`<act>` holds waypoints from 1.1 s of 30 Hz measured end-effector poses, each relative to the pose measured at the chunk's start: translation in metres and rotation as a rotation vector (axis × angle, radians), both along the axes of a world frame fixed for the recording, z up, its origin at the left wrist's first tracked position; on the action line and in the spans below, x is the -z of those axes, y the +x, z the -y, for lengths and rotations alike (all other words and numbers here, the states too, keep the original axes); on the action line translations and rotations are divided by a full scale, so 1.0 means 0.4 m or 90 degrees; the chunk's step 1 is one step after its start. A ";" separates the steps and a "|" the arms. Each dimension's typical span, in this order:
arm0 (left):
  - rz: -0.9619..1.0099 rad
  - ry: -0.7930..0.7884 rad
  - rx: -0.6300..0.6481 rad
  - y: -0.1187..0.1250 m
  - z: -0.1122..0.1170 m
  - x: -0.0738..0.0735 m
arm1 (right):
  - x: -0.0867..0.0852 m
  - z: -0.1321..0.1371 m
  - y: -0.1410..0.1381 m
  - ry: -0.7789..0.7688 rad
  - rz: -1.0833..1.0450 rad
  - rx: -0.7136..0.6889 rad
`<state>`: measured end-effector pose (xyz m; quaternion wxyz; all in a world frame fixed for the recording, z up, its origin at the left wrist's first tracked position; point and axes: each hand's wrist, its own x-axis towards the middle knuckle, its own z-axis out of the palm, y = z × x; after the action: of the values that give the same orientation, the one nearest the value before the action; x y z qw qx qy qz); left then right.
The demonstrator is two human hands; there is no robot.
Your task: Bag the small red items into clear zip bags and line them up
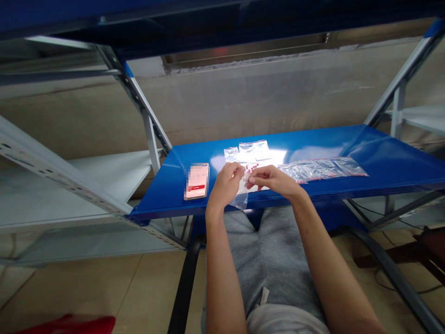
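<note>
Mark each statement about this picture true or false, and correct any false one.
1. The left hand and the right hand both pinch a clear plastic bag. True.
2. The phone lies to the right of both hands. False: it lies to the left of the left hand.
3. A flat clear bag with small red pieces lies to the right of the right hand. True.
4. The shelf top is green. False: it is blue.
5. Grey trousers show below the shelf's front edge. True.
</note>
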<state>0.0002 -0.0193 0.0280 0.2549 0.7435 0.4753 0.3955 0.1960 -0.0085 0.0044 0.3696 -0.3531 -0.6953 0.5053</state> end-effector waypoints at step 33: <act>-0.099 -0.039 -0.082 -0.052 0.006 0.018 | 0.013 -0.003 -0.058 0.006 -0.021 0.034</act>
<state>-0.0207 -0.0217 0.0207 0.2137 0.7316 0.5523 0.3378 0.1728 -0.0074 -0.0007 0.3961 -0.3614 -0.6817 0.4977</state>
